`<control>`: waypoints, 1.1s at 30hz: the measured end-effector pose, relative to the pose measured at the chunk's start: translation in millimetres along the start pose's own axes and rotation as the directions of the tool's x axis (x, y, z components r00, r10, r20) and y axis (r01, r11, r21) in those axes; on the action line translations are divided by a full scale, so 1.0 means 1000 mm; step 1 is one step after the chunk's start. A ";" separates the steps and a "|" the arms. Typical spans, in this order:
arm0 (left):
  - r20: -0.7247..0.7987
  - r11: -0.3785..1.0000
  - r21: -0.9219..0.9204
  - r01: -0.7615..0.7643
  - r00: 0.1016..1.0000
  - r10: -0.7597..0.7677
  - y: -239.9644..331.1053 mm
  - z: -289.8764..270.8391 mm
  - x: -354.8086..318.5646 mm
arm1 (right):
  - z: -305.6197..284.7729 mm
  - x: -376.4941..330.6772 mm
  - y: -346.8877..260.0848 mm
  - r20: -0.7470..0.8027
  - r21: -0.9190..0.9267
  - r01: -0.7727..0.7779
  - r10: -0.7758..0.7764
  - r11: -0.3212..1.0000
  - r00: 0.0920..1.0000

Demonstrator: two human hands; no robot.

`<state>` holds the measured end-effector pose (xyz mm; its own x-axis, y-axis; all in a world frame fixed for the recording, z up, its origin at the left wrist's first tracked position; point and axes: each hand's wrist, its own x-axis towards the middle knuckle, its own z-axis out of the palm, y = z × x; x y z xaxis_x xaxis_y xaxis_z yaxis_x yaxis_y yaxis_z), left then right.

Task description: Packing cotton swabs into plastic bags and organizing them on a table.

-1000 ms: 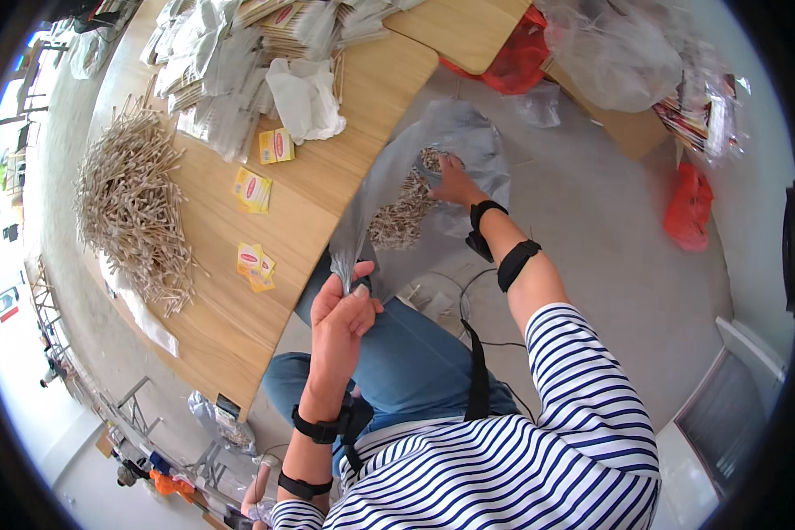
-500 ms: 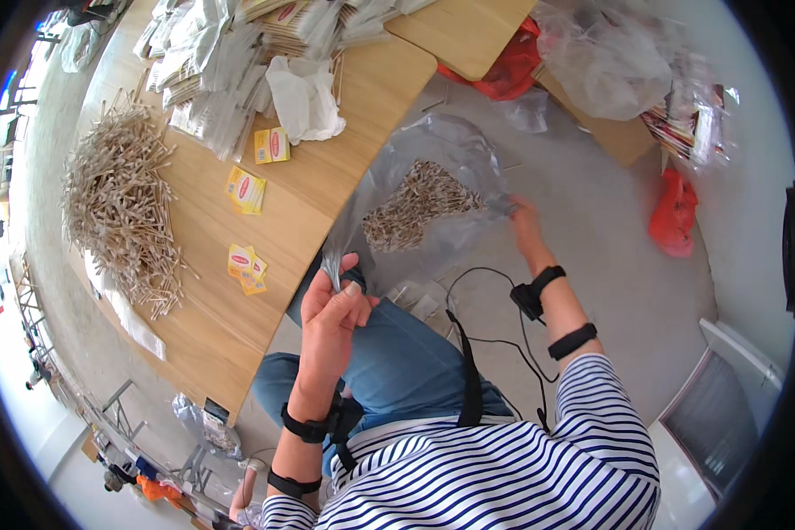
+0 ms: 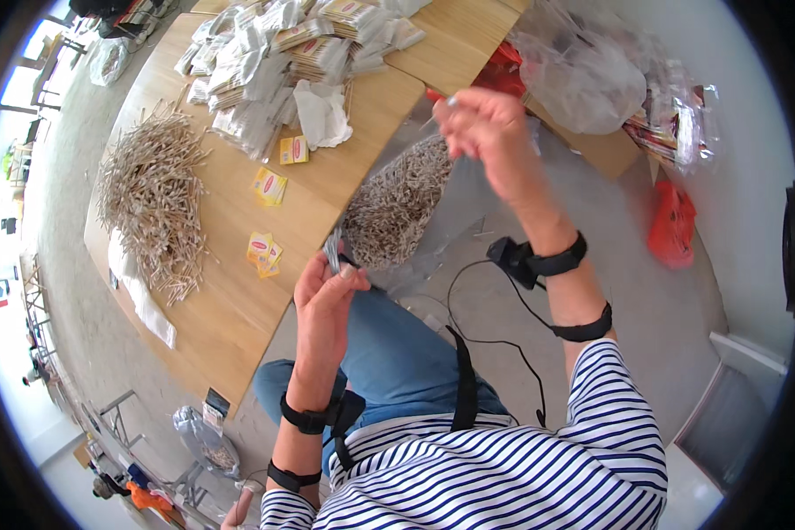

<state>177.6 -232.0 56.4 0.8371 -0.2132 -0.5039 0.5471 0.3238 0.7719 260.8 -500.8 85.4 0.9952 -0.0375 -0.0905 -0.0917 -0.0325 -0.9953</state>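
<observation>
The left hand [image 3: 327, 284] is clamped on the gathered neck of a clear plastic bag [image 3: 418, 272], with the film bunched between thumb and fingers. Just beyond this grip, and a little to its right, the bag hangs beside the table edge, and a mass of pale short sticks [image 3: 396, 208] is seen inside it. Farther up and to the right of the grip, the right hand [image 3: 490, 137] is raised near the bag's far end, its fingers bent and blurred; whether anything is pinched there cannot be told.

For good handling, the neck is best kept tightly bunched and the weight shared by lifting the far side, so that the film is not torn and no sticks are spilled. A slack far edge may well let the load slide.

To the left of the grip, on the wooden table [image 3: 225, 331], yellow cards [image 3: 264, 254] are laid in small groups. Farther left, a loose stick pile [image 3: 155, 199] is heaped, and well beyond the grip, filled clear packets [image 3: 261, 88] are stacked.
</observation>
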 end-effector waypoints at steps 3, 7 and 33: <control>0.088 0.977 -0.133 -0.167 0.980 0.179 0.018 0.012 0.002 | -0.015 0.010 -0.016 -0.194 0.077 0.179 -0.162 0.981 0.968; 0.126 0.987 0.052 -0.154 0.981 0.146 -0.003 0.011 0.017 | -0.053 0.003 0.026 -0.319 -0.079 -0.021 -0.006 0.997 0.948; -0.093 -0.084 0.978 0.193 0.754 0.651 -0.046 -0.223 -0.103 | 0.221 -0.051 0.090 0.696 -0.678 0.722 -0.195 0.136 0.691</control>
<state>66.6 -19.5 -13.4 0.9870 0.1355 0.0864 0.1140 -0.9695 0.2170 209.2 -280.8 -7.0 0.7295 0.6756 0.1069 0.6826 -0.7090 -0.1768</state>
